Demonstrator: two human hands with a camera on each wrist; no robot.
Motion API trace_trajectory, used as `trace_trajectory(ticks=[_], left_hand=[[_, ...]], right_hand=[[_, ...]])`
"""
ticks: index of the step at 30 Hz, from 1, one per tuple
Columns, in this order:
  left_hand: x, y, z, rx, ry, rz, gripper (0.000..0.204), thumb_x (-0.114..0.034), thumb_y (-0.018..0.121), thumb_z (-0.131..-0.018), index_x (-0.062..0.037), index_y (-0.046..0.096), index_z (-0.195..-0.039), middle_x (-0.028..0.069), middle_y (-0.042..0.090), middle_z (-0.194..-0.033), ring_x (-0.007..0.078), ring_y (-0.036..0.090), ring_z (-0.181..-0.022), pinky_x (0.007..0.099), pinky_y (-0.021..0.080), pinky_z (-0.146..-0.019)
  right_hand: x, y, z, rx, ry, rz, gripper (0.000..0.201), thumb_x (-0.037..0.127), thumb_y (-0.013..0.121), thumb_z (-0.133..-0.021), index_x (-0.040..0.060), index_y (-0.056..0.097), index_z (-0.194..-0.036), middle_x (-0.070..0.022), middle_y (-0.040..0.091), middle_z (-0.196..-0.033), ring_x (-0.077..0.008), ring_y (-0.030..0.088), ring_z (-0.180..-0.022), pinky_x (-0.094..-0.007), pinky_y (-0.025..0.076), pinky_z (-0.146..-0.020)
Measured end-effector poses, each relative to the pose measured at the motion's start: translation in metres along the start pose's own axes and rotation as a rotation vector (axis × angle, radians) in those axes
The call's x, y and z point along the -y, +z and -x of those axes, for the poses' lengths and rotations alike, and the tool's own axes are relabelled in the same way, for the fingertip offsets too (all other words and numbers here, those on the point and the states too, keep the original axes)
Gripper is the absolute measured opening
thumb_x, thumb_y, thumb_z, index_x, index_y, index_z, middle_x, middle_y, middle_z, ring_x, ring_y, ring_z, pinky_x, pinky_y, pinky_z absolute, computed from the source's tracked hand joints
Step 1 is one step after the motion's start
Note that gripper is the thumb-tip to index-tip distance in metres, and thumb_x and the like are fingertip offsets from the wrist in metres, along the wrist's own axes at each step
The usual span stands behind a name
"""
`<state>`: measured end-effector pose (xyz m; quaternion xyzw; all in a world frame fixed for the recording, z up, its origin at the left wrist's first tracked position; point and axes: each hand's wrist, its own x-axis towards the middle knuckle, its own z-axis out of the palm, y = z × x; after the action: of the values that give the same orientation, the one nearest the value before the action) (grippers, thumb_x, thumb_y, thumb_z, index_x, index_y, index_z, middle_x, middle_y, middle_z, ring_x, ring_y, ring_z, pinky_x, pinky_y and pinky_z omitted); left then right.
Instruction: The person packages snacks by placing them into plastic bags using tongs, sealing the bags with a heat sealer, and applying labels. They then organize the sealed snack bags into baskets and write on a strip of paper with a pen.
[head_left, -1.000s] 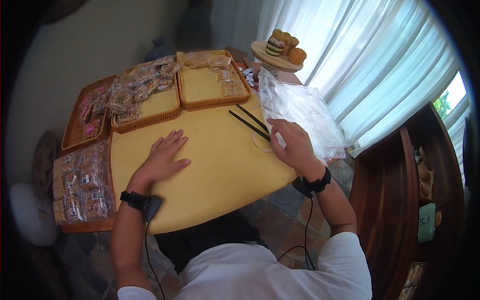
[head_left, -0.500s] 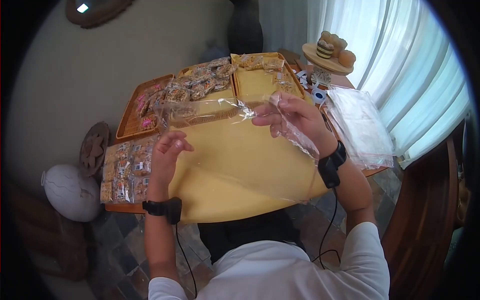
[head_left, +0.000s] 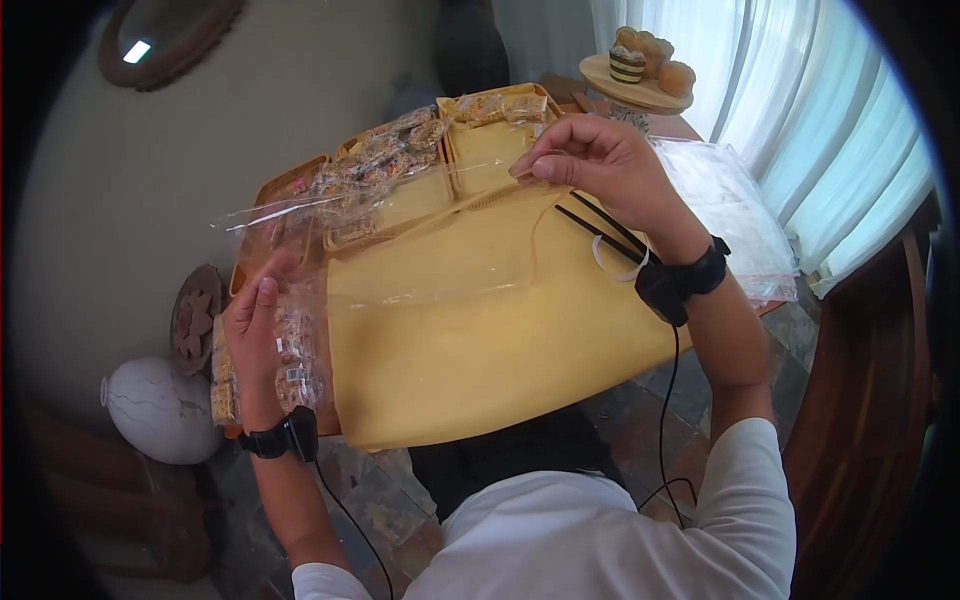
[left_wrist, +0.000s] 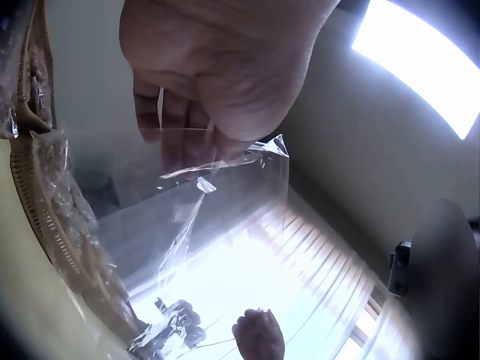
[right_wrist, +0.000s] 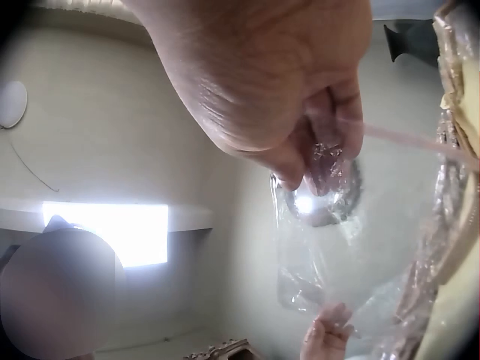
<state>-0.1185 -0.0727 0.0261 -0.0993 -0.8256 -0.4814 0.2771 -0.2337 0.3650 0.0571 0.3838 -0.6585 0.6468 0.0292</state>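
A clear plastic bag (head_left: 430,265) is stretched out in the air over the yellow-covered table (head_left: 480,360). My right hand (head_left: 620,180) pinches its right end between thumb and fingers. At the far end my left hand (head_left: 255,325) pinches the bag's left side, thumb against fingers. In the left wrist view the film (left_wrist: 247,180) hangs from the left fingertips, with bright creases. The right wrist view has the bag's crumpled edge (right_wrist: 328,161) in the right fingers. Two black sticks (head_left: 600,225) and a thin white loop (head_left: 597,262) lie below the right hand.
Wicker trays (head_left: 460,200) with wrapped snacks (head_left: 400,145) line the table's back. More packed snacks (head_left: 298,350) lie at the left. A pile of clear bags (head_left: 725,215) is on the right, near a wooden stand (head_left: 640,95) bearing pastries.
The hands first lay low over the table, the right one by the bag pile. The right hand then brought a clear bag to the middle, and now the left hand pinches it too.
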Motion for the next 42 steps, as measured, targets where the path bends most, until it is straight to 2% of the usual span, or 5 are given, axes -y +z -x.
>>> trace_trajectory(ticks=[7,16,25,31,42], left_hand=[[0.019,-0.008,-0.007,0.119,-0.108,0.162,0.036,-0.026,0.058,-0.115,0.0007,0.074,-0.133,0.0098,0.078,-0.117,0.0147,0.073,-0.099,0.0296,0.055,-0.094],[-0.012,0.004,-0.012,0.078,0.170,0.042,0.032,-0.001,0.064,-0.103,-0.0013,0.074,-0.133,0.0119,0.073,-0.142,0.0228,0.068,-0.131,0.0363,0.053,-0.111],[0.006,0.009,0.086,0.215,-0.033,-0.439,0.046,0.000,0.055,-0.104,-0.0075,0.064,-0.148,0.0173,0.065,-0.151,0.0344,0.063,-0.139,0.0403,0.048,-0.116],[-0.004,0.029,0.141,0.176,-0.172,-0.402,0.042,-0.015,0.066,-0.104,-0.0074,0.064,-0.145,0.0180,0.069,-0.141,0.0373,0.066,-0.131,0.0439,0.050,-0.112],[0.011,0.048,0.154,0.040,-0.150,-0.592,0.026,-0.029,0.078,-0.095,-0.0051,0.075,-0.104,0.0121,0.072,-0.096,0.0335,0.071,-0.091,0.0427,0.055,-0.084]], right_hand=[[0.022,-0.001,0.010,-0.033,0.223,0.010,0.018,0.017,0.073,-0.106,0.0009,0.071,-0.114,-0.0082,0.081,-0.103,-0.0126,0.078,-0.094,-0.0274,0.061,-0.080],[0.032,-0.006,0.036,-0.105,-0.359,0.610,0.012,-0.004,0.072,-0.095,0.0008,0.075,-0.105,-0.0096,0.080,-0.111,-0.0241,0.076,-0.104,-0.0335,0.058,-0.092],[-0.005,0.040,0.125,0.408,-0.277,0.811,0.021,-0.001,0.077,-0.082,0.0045,0.072,-0.101,-0.0111,0.077,-0.118,-0.0324,0.075,-0.103,-0.0428,0.058,-0.085],[-0.004,0.053,0.115,0.670,-0.068,0.746,0.029,0.017,0.084,-0.084,0.0054,0.073,-0.109,-0.0115,0.074,-0.124,-0.0342,0.071,-0.108,-0.0442,0.057,-0.093],[-0.099,0.135,-0.036,0.583,-0.283,0.664,0.026,0.015,0.068,-0.100,0.0049,0.069,-0.124,-0.0155,0.070,-0.133,-0.0377,0.067,-0.120,-0.0457,0.054,-0.102]])
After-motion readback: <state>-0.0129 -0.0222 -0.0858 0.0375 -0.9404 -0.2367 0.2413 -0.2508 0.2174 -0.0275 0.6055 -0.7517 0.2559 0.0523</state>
